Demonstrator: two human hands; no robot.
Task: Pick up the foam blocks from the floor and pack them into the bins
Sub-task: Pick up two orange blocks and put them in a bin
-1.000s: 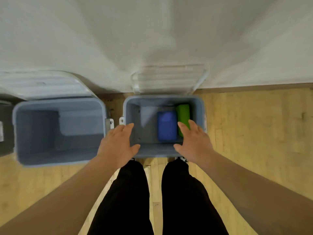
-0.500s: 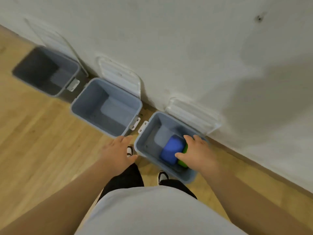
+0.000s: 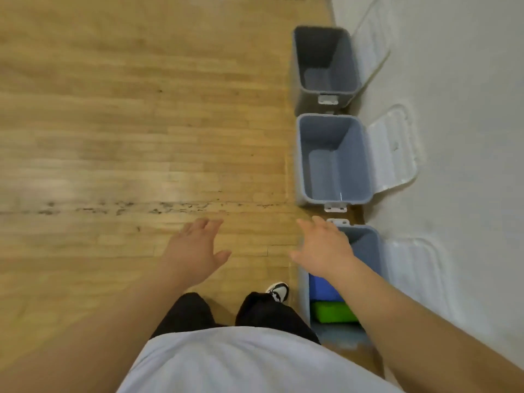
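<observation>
I've turned from the near bin [image 3: 367, 248]. My right hand [image 3: 323, 248] has left the blue block [image 3: 321, 287] and green block [image 3: 331, 312] packed inside. Both it and my left hand [image 3: 195, 248] hover with fingers spread, holding nothing. Fetching another block looks next.

The person is wearing a pale grey shirt [image 3: 241, 361], black trousers [image 3: 187, 313] and a white-and-black sneaker [image 3: 278, 290]; the left hand [image 3: 195, 251] and right hand [image 3: 323, 248] are showing bare.

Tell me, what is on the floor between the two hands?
Nothing: the head view shows only bare wooden floor between the left hand and the right hand. Both hands are empty.
</observation>
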